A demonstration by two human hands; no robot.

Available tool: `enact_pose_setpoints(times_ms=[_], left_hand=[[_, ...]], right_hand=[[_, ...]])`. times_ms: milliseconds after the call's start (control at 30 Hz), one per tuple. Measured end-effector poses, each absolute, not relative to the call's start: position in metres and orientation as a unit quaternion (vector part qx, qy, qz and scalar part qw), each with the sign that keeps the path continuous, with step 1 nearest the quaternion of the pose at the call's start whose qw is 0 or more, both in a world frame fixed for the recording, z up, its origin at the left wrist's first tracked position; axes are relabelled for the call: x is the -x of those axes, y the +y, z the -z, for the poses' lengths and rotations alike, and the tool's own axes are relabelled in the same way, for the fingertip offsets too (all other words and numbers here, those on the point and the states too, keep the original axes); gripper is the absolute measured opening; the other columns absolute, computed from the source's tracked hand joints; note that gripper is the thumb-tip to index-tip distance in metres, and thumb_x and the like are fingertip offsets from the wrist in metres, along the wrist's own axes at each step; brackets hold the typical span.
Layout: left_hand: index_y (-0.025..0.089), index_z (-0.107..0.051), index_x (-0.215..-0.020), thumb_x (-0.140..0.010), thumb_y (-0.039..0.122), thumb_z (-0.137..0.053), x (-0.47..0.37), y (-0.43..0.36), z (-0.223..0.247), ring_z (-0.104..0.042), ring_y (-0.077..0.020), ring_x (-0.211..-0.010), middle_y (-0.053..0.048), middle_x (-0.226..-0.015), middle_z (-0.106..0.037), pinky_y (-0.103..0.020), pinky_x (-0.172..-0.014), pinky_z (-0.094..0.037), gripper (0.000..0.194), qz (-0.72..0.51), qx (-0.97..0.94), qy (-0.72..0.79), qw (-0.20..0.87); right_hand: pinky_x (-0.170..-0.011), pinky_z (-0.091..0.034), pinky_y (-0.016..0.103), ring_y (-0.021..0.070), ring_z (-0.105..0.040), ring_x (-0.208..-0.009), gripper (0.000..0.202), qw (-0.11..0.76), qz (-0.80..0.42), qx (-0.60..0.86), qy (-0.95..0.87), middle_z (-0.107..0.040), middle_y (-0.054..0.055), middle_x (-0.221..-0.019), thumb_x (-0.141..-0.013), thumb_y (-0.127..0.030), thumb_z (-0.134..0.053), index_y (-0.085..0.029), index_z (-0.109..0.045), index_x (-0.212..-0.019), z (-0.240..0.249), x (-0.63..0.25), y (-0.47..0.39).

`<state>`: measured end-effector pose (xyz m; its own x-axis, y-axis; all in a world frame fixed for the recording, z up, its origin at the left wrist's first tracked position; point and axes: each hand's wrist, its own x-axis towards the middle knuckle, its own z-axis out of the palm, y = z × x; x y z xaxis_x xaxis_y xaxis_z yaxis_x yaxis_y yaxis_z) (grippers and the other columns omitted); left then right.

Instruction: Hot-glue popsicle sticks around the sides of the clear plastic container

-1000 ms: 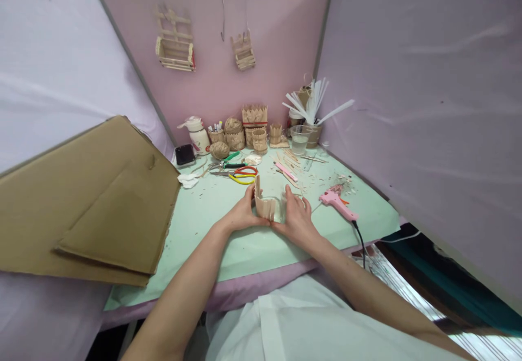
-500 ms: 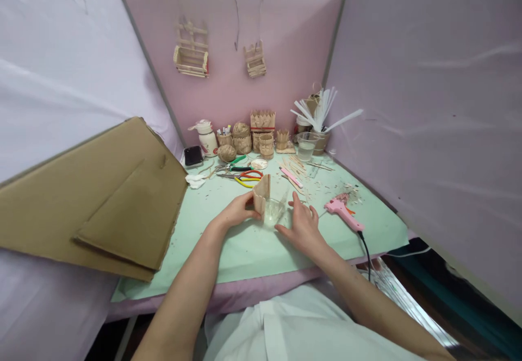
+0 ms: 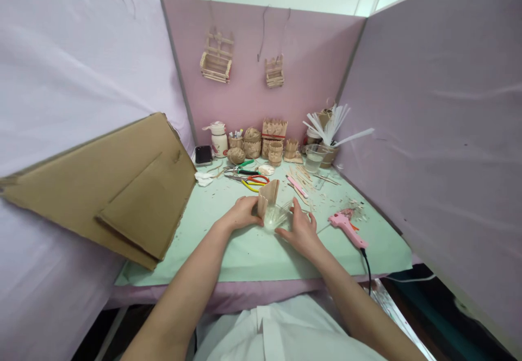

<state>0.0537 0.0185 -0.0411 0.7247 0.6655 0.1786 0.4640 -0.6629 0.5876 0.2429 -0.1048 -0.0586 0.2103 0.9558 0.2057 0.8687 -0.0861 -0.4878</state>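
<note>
On the green tabletop, a clear plastic cup (image 3: 272,220) sits between my hands, its clear side split into strips that splay to the right. Flat wooden sticks (image 3: 268,193) stand along the cup's left side, rising above it. My left hand (image 3: 243,212) is closed on that side, fingers behind the sticks and thumb in front. At the right side, my right hand (image 3: 302,229) curves around the splayed strips, thumb at the cup's lower front and index finger raised by the strip ends. How firmly it grips is hard to see.
A pink glue gun (image 3: 347,227) with a black cord lies on the right. Pliers and scissors (image 3: 255,182), a pink cutter (image 3: 297,186) and loose sticks (image 3: 304,174) lie beyond the cup. Large cardboard sheets (image 3: 142,198) lean on the left. Twine balls (image 3: 235,156) stand at the back.
The camera view has shifted, so the scene sits further right. The cup's clear strips now splay further toward my right hand. Both hands remain at the cup.
</note>
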Motion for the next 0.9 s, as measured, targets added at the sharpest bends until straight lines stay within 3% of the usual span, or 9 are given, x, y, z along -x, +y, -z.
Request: enact_pose_setpoints(times_ms=[200, 433, 533, 667, 767, 833, 900], left_hand=[[0.02, -0.067, -0.101, -0.067, 0.028, -0.078, -0.05, 0.021, 0.038, -0.063, -0.03, -0.108, -0.005, -0.109, -0.072, -0.039, -0.098, -0.045, 0.037, -0.172, -0.89, 0.355, 0.227], [0.022, -0.064, -0.122, -0.071, 0.03, -0.077, -0.045, 0.021, 0.037, -0.06, -0.0317, -0.118, -0.007, -0.126, -0.069, -0.039, -0.102, -0.042, 0.053, -0.17, -0.887, 0.366, 0.221], [0.022, -0.061, -0.127, -0.069, 0.038, -0.079, -0.044, 0.02, 0.037, -0.059, -0.0324, -0.121, -0.008, -0.131, -0.067, -0.039, -0.104, -0.041, 0.063, -0.187, -0.884, 0.361, 0.23], [0.019, -0.066, -0.123, -0.086, 0.048, -0.06, -0.044, 0.02, 0.037, -0.063, -0.0299, -0.116, -0.01, -0.126, -0.069, -0.038, -0.1, -0.044, 0.047, -0.251, -0.866, 0.35, 0.255], [0.017, -0.07, -0.113, -0.096, 0.045, -0.042, -0.046, 0.022, 0.036, -0.066, -0.0263, -0.109, -0.011, -0.117, -0.073, -0.036, -0.097, -0.045, 0.043, -0.331, -0.843, 0.352, 0.237], [0.017, -0.073, -0.1, -0.097, 0.043, -0.038, -0.047, 0.024, 0.036, -0.068, -0.0245, -0.098, -0.01, -0.103, -0.076, -0.035, -0.091, -0.047, 0.044, -0.368, -0.829, 0.364, 0.209], [0.017, -0.073, -0.089, -0.097, 0.042, -0.039, -0.047, 0.026, 0.037, -0.068, -0.0233, -0.089, -0.009, -0.092, -0.076, -0.035, -0.087, -0.047, 0.043, -0.391, -0.82, 0.378, 0.18]], right_hand=[[-0.114, -0.019, 0.057, 0.0341, -0.051, -0.132, 0.101, 0.252, -0.105, 0.742, -0.613, -0.058, 0.018, -0.138, -0.074, -0.037, -0.069, -0.017, -0.012, -0.155, 0.053, -0.241, -0.112], [-0.116, -0.017, 0.055, 0.034, -0.047, -0.136, 0.098, 0.192, -0.108, 0.759, -0.613, -0.055, 0.021, -0.141, -0.075, -0.039, -0.071, -0.011, -0.02, -0.153, 0.036, -0.247, -0.121], [-0.115, -0.018, 0.056, 0.0348, -0.047, -0.136, 0.08, 0.155, -0.084, 0.755, -0.632, -0.055, 0.02, -0.142, -0.079, -0.04, -0.069, -0.015, -0.036, -0.147, 0.02, -0.265, -0.123], [-0.113, -0.023, 0.053, 0.0306, -0.061, -0.12, 0.046, 0.104, -0.046, 0.763, -0.636, -0.069, 0.013, -0.124, -0.088, -0.039, -0.06, -0.02, -0.057, -0.13, -0.012, -0.306, -0.116], [-0.096, -0.041, 0.038, 0.0246, -0.068, -0.104, 0.027, 0.038, -0.029, 0.778, -0.627, -0.075, 0.008, -0.108, -0.094, -0.038, -0.053, -0.023, -0.068, -0.11, -0.037, -0.342, -0.091], [-0.082, -0.046, 0.032, 0.023, -0.068, -0.098, 0.021, 0.023, -0.033, 0.788, -0.614, -0.075, 0.008, -0.104, -0.095, -0.032, -0.053, -0.022, -0.071, -0.1, -0.049, -0.364, -0.063], [-0.079, -0.049, 0.031, 0.021, -0.068, -0.095, 0.016, 0.009, -0.039, 0.795, -0.606, -0.073, 0.008, -0.101, -0.094, -0.027, -0.058, -0.019, -0.071, -0.096, -0.054, -0.38, -0.032]])
